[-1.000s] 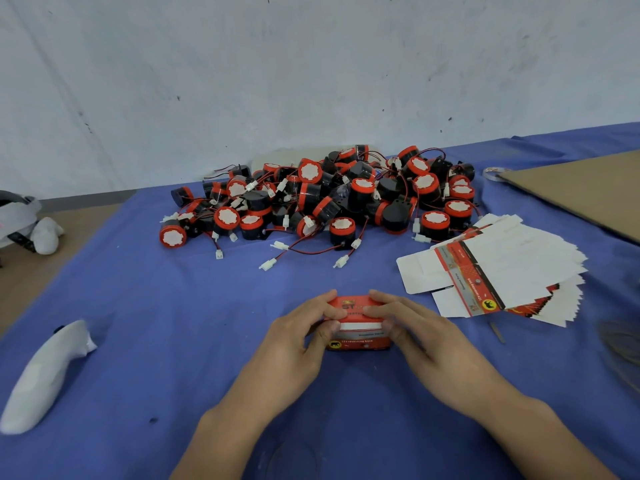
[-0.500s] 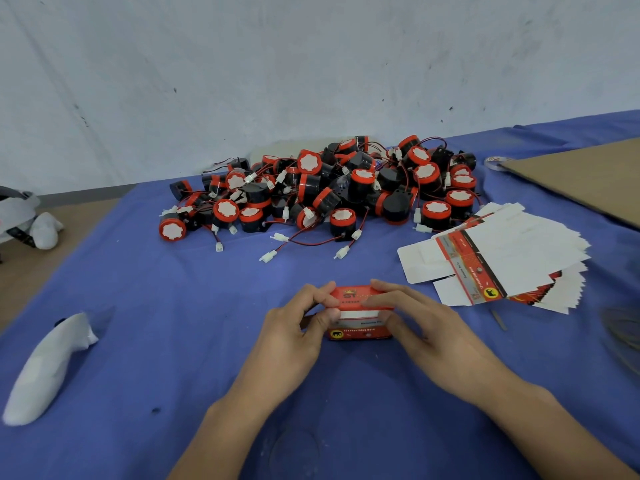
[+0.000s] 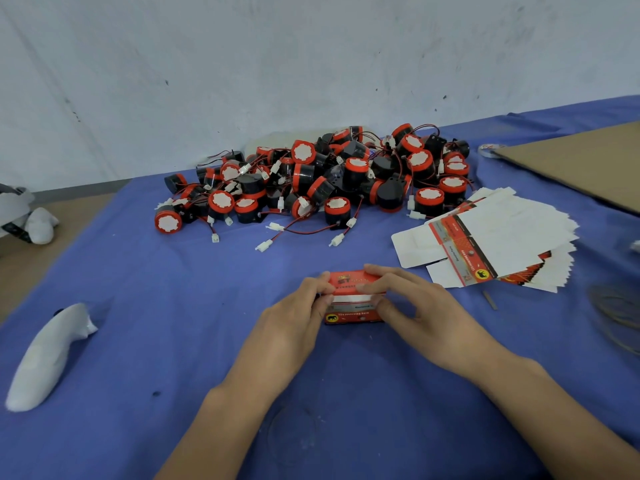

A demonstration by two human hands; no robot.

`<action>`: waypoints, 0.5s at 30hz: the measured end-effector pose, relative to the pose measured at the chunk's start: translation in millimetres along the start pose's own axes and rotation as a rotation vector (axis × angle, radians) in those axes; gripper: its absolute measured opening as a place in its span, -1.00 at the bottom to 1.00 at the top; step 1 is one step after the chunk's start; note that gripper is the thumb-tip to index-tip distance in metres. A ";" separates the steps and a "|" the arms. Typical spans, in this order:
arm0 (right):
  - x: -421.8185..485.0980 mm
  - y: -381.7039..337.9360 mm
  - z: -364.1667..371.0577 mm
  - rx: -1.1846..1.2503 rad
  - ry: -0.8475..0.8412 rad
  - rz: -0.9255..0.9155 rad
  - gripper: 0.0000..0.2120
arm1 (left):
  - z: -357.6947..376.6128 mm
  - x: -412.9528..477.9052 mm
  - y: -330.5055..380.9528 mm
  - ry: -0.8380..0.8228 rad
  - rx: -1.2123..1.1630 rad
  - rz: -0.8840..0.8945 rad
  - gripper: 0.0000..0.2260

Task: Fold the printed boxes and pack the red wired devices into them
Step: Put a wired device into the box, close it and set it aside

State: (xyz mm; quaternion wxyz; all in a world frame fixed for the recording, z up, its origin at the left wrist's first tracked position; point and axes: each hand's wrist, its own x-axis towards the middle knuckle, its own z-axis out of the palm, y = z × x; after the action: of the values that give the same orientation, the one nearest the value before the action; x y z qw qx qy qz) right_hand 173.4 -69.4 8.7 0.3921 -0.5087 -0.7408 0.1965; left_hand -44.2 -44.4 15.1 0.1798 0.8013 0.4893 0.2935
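Holds the folded printed box on the blue cloth close in front, pinching its left end with the left hand and gripping its top and right end with the curled fingers of the right hand. Has a white moulded object lying well off to the left and a fanned stack of flat box blanks near the box on the right. Faces, farther back, the heap of red wired devices tangled in their leads by the wall, with a brown cardboard sheet at far right.
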 end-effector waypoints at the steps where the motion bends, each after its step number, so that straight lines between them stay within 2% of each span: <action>1: 0.0 -1.3 0.6 -0.001 0.007 0.010 -0.70 | 0.3 -0.2 0.7 0.003 0.005 -0.005 -0.92; 5: 0.5 -5.7 7.7 0.074 0.065 0.074 -0.84 | 1.8 -0.6 -2.1 0.041 0.033 0.014 -0.91; 13: 3.6 -22.3 32.5 0.482 0.193 0.231 -0.72 | 5.4 -1.4 -5.3 0.205 0.123 0.268 -0.91; 15: 3.0 -25.3 35.3 0.571 0.219 0.251 -0.73 | 4.2 -1.4 -4.5 0.199 0.126 0.295 -0.85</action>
State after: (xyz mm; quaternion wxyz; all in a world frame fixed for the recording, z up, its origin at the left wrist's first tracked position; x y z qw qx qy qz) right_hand 130.2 -73.1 5.6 0.5689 -0.4835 -0.5408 0.3874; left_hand -45.0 -43.6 8.8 0.0350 0.8410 0.3995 0.3633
